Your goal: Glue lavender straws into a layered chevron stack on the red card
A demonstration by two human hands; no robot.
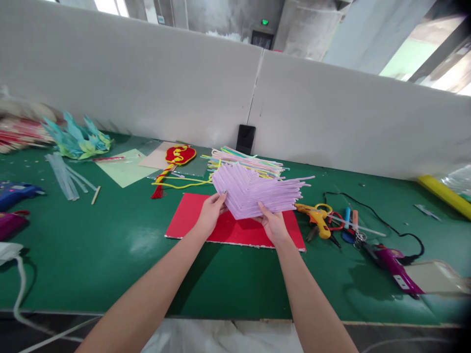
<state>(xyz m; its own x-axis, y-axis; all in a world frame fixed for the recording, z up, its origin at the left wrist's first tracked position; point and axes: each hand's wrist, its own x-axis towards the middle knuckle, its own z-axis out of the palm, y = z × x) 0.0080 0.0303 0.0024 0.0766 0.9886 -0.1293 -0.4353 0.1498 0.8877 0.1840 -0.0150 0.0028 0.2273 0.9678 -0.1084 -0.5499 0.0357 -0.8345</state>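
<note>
Between my hands is a lilac panel of pipe cleaners (253,191), laid side by side in a V pattern, with loose ends sticking out at its right. My left hand (212,213) pinches its lower left edge, thumb on top. My right hand (273,224) grips its lower edge, thumb on the front and fingers hidden beneath. The panel is held above a red board (191,215) that lies on the green table. Just behind it is a pile of pastel pipe cleaners (272,167), partly covered by the panel.
To the right lie a yellow glue gun (318,218), pliers (312,233) and a purple hot tool (395,269) with a black cord. At left are a red fan-shaped ornament (180,155), glue sticks (62,176) and a teal paper piece (79,137). A phone (246,138) leans on the partition (165,83).
</note>
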